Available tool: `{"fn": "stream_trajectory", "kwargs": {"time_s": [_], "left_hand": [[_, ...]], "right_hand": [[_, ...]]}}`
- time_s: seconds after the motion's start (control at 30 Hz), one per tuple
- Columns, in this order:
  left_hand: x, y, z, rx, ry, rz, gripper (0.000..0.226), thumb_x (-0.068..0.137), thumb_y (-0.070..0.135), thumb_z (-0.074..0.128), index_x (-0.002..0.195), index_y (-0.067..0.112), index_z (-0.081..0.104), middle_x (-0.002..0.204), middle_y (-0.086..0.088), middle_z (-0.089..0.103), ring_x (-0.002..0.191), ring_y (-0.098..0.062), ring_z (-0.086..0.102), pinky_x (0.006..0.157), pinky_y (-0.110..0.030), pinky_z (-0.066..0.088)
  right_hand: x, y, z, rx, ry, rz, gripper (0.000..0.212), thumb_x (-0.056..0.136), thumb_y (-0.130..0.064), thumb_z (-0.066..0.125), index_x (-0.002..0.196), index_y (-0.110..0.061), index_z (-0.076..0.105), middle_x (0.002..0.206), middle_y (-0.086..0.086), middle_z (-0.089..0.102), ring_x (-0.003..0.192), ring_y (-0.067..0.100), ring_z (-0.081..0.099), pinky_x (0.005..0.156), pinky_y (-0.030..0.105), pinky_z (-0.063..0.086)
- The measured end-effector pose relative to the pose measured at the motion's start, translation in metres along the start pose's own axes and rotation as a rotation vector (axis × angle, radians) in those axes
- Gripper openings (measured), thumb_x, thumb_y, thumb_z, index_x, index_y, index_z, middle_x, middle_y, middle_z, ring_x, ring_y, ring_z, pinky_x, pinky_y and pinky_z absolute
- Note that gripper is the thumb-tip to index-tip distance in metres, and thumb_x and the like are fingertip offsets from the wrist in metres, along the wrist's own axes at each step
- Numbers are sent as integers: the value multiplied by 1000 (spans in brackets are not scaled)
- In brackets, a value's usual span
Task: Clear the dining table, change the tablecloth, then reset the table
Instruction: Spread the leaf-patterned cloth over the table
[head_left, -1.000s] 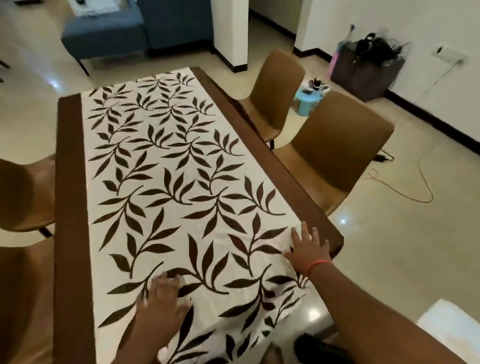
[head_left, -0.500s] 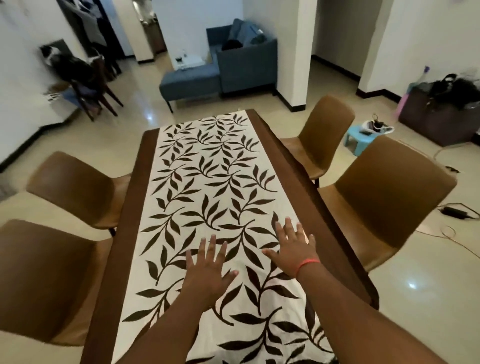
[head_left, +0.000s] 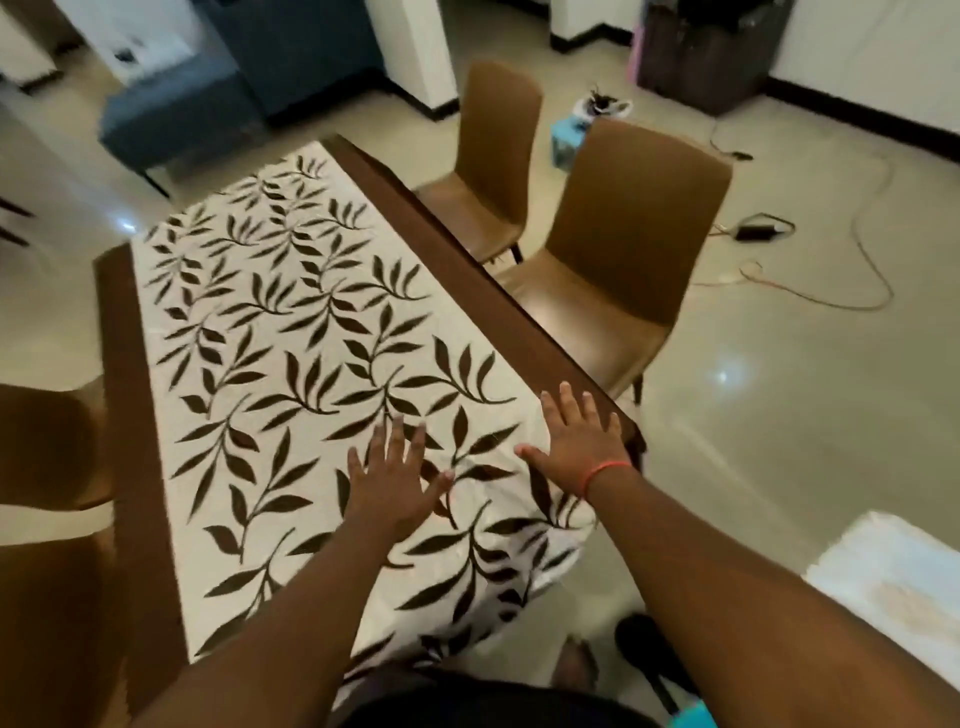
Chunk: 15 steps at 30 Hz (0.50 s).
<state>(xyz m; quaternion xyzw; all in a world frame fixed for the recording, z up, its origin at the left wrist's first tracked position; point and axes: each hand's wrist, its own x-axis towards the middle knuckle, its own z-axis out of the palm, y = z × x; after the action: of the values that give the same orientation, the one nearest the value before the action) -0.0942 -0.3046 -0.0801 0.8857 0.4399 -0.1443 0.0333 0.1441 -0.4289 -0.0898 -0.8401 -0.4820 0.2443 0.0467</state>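
Hands flat, fingers spread, holding nothing: left hand (head_left: 393, 487), right hand (head_left: 577, 441) on tablecloth (head_left: 291, 332). Push bumps out toward counter (head_left: 124, 332) edge.

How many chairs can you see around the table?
4: two on the right, far and near; two on the left, partly cut off, far and near.

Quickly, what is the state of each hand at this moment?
Left hand: open, fingers spread flat on the tablecloth.
Right hand: open, flat on the tablecloth near the table's right edge, holding nothing.
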Motion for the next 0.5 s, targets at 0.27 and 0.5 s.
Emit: {"fn": "stream_trajectory", "kwargs": {"time_s": [0.27,0.5], "left_hand": [[6,52,29,-11,-75,277,82,91,76,11,158,32,-9,165,-2,-18,152,-27,-16,119,-61,-2],[8,88,47,15,-60,569,82,90,76,13,158,32,-3,167,-4,-9,153,-29,-9,118,-63,3]], "right_hand": [[-63,52,31,65,21,280,91,87,-79,27,157,-30,-5,165,1,-13,152,32,-5,118,62,7],[-130,47,72,143,84,528,90,88,-78,26,158,-30,-4,166,2,-13,152,32,-7,119,61,6]]}}
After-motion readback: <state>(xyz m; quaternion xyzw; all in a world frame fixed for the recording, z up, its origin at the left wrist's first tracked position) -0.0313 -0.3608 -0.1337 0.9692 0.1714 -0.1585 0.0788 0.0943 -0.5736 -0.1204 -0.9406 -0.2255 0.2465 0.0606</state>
